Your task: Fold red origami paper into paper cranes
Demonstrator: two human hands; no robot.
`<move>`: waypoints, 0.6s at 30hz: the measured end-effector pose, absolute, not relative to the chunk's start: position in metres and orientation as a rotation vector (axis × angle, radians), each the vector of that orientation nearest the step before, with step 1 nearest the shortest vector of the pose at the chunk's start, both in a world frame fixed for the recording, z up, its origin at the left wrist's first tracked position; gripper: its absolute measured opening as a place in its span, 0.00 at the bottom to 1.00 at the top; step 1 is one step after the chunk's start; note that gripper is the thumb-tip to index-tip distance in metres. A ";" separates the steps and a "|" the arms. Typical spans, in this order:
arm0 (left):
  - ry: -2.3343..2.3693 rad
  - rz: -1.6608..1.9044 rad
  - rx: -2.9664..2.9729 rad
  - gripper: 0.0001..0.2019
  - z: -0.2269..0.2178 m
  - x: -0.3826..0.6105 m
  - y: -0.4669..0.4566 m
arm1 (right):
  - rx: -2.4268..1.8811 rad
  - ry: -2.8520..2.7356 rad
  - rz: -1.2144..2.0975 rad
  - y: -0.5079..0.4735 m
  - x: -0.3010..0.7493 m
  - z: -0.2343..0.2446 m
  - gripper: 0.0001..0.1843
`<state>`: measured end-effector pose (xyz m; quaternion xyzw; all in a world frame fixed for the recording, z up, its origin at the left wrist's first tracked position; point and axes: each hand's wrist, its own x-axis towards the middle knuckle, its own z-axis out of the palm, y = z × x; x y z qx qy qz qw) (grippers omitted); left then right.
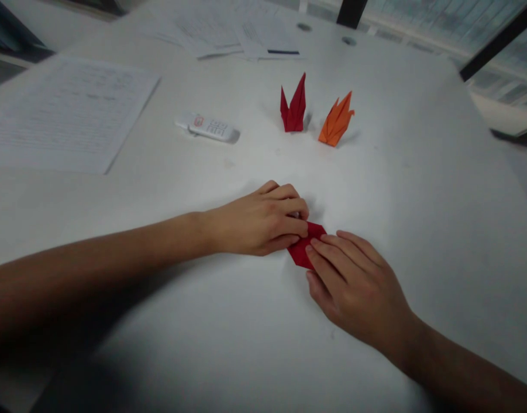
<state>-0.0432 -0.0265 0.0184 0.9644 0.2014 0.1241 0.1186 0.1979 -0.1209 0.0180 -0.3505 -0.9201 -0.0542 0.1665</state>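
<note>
A small folded piece of red paper (305, 244) lies flat on the white table (418, 206) between my two hands. My left hand (263, 221) comes in from the left, its fingers curled and pressed on the paper's upper left edge. From the lower right, my right hand (353, 284) lies with its fingers stretched flat and held together, pressing the paper's right side down. Most of the paper is hidden under the fingers.
A folded dark red paper figure (294, 106) and an orange one (336, 121) stand upright farther back. A white remote-like device (208, 127) lies to their left. Printed sheets (69, 112) rest at the far left, more papers (241, 31) at the back.
</note>
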 end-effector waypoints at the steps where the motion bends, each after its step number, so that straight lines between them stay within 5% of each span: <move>1: 0.532 0.339 2.799 0.10 0.020 -0.047 -0.021 | -1.008 -2.638 -0.165 -0.123 0.197 0.019 0.17; 11: 0.565 0.316 2.848 0.20 0.017 -0.068 0.006 | -1.210 -2.795 -0.108 -0.156 0.190 0.016 0.56; 18: 0.538 0.534 2.859 0.24 0.020 -0.045 -0.027 | -1.281 -2.764 -0.054 -0.161 0.185 0.009 0.56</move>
